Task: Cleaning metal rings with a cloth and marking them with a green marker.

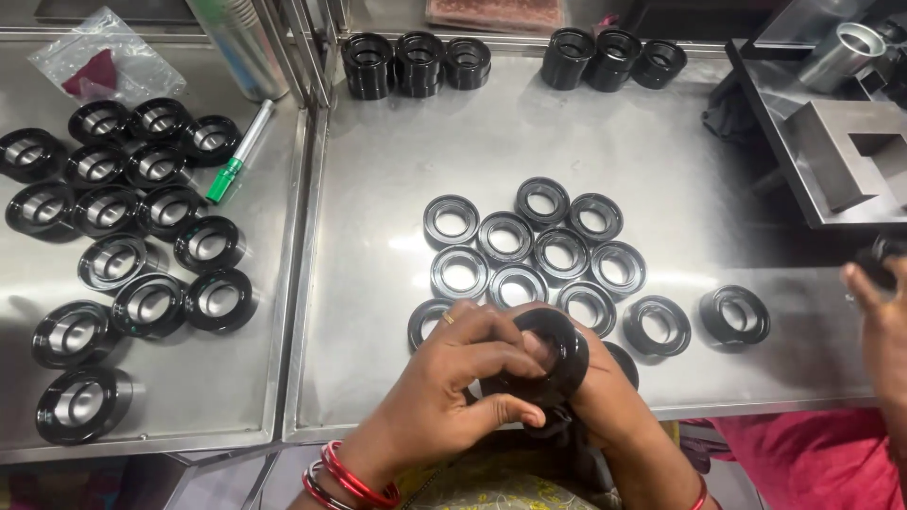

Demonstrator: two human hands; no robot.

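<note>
holding a black ring [557, 354] above the tabletop [397, 170] edge: left hand [453, 378] fingers pinching its rim, right hand [605, 392] apparently gripping beneath (mostly hidden). inspection step in hand; next calls for careful placement among loose rings [529, 250].

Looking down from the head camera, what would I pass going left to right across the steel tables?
Black rings with shiny metal liners → green-capped marker → flat black rings → the ring held in both hands → lone black ring → another person's hand.
</note>
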